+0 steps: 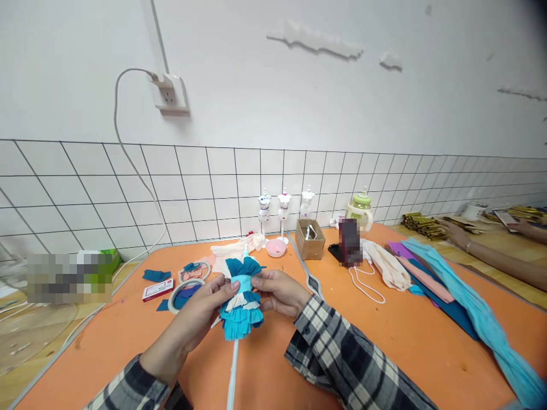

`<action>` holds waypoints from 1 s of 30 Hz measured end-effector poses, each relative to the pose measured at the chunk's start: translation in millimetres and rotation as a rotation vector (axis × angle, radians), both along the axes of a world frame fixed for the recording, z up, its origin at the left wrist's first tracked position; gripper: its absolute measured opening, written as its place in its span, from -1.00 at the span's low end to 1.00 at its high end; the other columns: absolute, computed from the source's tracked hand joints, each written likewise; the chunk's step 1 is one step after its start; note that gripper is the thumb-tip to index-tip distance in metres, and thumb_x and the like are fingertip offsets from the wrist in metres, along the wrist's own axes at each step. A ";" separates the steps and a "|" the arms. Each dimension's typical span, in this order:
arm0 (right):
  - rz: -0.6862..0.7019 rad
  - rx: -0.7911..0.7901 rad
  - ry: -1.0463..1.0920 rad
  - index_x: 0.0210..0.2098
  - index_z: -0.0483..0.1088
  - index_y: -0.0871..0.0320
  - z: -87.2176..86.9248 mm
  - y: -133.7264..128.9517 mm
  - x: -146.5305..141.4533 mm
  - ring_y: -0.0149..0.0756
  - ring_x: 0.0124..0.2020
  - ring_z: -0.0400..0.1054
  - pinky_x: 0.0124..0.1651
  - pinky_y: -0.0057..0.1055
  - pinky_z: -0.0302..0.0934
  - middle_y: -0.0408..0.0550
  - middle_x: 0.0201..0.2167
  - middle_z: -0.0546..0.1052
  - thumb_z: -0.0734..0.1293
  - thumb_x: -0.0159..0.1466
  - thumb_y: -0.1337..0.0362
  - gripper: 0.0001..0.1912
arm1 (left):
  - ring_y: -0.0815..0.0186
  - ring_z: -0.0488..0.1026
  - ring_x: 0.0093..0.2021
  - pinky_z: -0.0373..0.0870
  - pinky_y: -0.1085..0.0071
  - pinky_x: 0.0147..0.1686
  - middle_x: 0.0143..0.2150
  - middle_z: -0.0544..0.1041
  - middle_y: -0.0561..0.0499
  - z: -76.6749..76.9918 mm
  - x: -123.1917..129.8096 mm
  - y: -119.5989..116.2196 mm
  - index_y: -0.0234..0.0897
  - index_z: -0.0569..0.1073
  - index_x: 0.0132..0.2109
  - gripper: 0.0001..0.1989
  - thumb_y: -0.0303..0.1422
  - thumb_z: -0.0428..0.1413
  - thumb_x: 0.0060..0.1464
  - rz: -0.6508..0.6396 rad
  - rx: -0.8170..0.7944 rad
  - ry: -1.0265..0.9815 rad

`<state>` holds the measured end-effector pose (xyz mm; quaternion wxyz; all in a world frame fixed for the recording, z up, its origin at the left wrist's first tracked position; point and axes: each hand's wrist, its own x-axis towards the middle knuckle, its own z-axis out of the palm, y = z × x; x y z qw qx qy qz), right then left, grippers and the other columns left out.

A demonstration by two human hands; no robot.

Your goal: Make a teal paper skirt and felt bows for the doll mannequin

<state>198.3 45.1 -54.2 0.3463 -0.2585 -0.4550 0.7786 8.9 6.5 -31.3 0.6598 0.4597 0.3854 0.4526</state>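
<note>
A small doll-like form dressed in blue and turquoise ruffled crepe paper (241, 322) stands upright in front of me, with a white rod (232, 376) below it. A light blue band (244, 283) wraps its middle. My left hand (213, 299) grips its left side, thumb on the band. From the right, my right hand (280, 290) pinches the band's edge between thumb and fingers. Some fingertips are hidden behind the paper.
Tape rolls (173, 299) and a small red-white box (158, 290) lie left. Behind are a pink bowl (276, 248), a cardboard box (310, 240) and mini mannequins (284, 206). Crepe paper strips (474, 296) lie right. Another person's hand (455, 233) is far right.
</note>
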 end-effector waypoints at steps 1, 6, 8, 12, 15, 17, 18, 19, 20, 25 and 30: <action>0.000 -0.046 0.030 -0.31 0.42 0.23 -10.1 4.6 -1.5 -0.43 -0.46 0.36 -0.41 -0.47 0.33 -0.15 -0.44 0.44 0.60 -0.13 0.01 -0.44 | 0.34 0.46 -0.52 0.33 0.49 -0.53 -0.46 0.54 0.03 -6.6 0.4 1.6 -0.31 0.50 -0.19 -0.71 -0.25 0.34 -0.02 -0.007 -0.037 -0.007; -0.054 -0.064 0.058 -0.27 0.38 0.20 -50.1 15.0 -10.9 -0.44 -0.42 0.36 -0.33 -0.46 0.29 -0.19 -0.43 0.44 0.61 -0.12 0.01 -0.42 | 0.34 0.49 -0.49 0.45 0.45 -0.44 -0.44 0.57 -0.01 -48.8 6.1 6.9 -0.33 0.53 -0.25 -0.71 -0.28 0.38 -0.08 -0.024 -0.135 -0.257; -0.064 -0.057 0.065 -0.25 0.40 0.21 -58.7 13.8 -14.1 -0.43 -0.41 0.36 -0.28 -0.45 0.28 -0.18 -0.43 0.45 0.60 -0.12 0.00 -0.41 | 0.30 0.53 -0.45 0.49 0.42 -0.42 -0.38 0.60 -0.06 -63.6 8.2 8.2 -0.35 0.55 -0.21 -0.70 -0.32 0.39 -0.09 -0.010 -0.203 -0.308; -0.062 -0.045 0.067 -0.21 0.42 0.22 -66.4 10.0 -17.0 -0.35 -0.35 0.40 -0.25 -0.39 0.29 -0.09 -0.38 0.49 0.57 -0.10 -0.09 -0.37 | 0.30 0.52 -0.46 0.49 0.40 -0.39 -0.38 0.60 -0.08 -77.8 9.9 11.1 -0.37 0.56 -0.26 -0.79 -0.35 0.35 -0.04 0.059 -0.267 -0.281; -0.147 -0.007 -0.017 -0.20 0.40 0.17 -69.9 12.7 -14.5 -0.34 -0.33 0.41 -0.25 -0.38 0.32 -0.10 -0.34 0.50 0.56 -0.15 -0.16 -0.31 | 0.32 0.46 -0.52 0.40 0.44 -0.49 -0.48 0.54 -0.01 -77.0 7.5 14.7 -0.35 0.53 -0.37 -0.75 -0.24 0.34 -0.03 0.117 -0.175 -0.138; -0.216 0.013 -0.126 -0.26 0.37 0.16 -74.0 18.6 -10.7 -0.40 -0.47 0.35 -0.36 -0.41 0.31 -0.18 -0.47 0.46 0.53 -0.17 -0.22 -0.29 | 0.31 0.45 -0.51 0.38 0.45 -0.47 -0.51 0.52 0.03 -74.5 3.7 18.1 -0.33 0.52 -0.40 -0.72 -0.19 0.34 -0.05 0.178 -0.079 -0.027; -0.243 0.019 -0.185 -0.28 0.36 0.16 -76.7 22.3 -8.4 -0.45 -0.55 0.29 -0.44 -0.44 0.28 -0.23 -0.54 0.41 0.52 -0.17 -0.25 -0.30 | 0.28 0.47 -0.46 0.40 0.43 -0.42 -0.48 0.53 0.03 -73.3 1.6 19.8 -0.31 0.53 -0.37 -0.72 -0.17 0.34 -0.05 0.196 -0.034 0.023; -0.262 0.024 -0.239 -0.30 0.35 0.16 -79.7 26.0 -6.2 -0.48 -0.62 0.22 -0.52 -0.47 0.23 -0.26 -0.60 0.36 0.50 -0.16 -0.26 -0.30 | 0.24 0.50 -0.40 0.42 0.41 -0.36 -0.43 0.56 0.01 -72.6 -0.3 21.5 -0.30 0.55 -0.34 -0.72 -0.16 0.33 -0.04 0.201 0.005 0.069; -0.277 0.035 -0.300 -0.32 0.36 0.17 -82.7 29.5 -4.1 -0.49 -0.67 0.17 -0.57 -0.49 0.18 -0.29 -0.64 0.33 0.49 -0.14 -0.27 -0.32 | 0.20 0.51 -0.33 0.43 0.38 -0.30 -0.36 0.59 -0.02 -72.4 -1.8 22.9 -0.28 0.57 -0.29 -0.71 -0.14 0.32 -0.03 0.192 0.042 0.112; -0.321 0.141 -0.629 -0.40 0.40 0.19 -90.4 34.7 1.4 -0.42 -0.70 0.22 -0.63 -0.46 0.13 -0.20 -0.66 0.39 0.50 -0.09 -0.20 -0.41 | 0.20 0.49 -0.39 0.38 0.41 -0.36 -0.42 0.59 -0.04 -82.2 0.4 26.3 -0.27 0.59 -0.33 -0.76 -0.21 0.34 -0.09 0.092 0.223 0.362; -0.395 0.278 -0.857 -0.45 0.35 0.15 -81.2 27.7 5.5 -0.41 -0.74 0.23 -0.64 -0.46 0.05 -0.17 -0.62 0.42 0.48 -0.07 -0.23 -0.42 | 0.24 0.47 -0.47 0.36 0.42 -0.44 -0.46 0.59 -0.02 -91.5 3.7 26.7 -0.27 0.58 -0.33 -0.77 -0.20 0.31 -0.08 0.067 0.345 0.565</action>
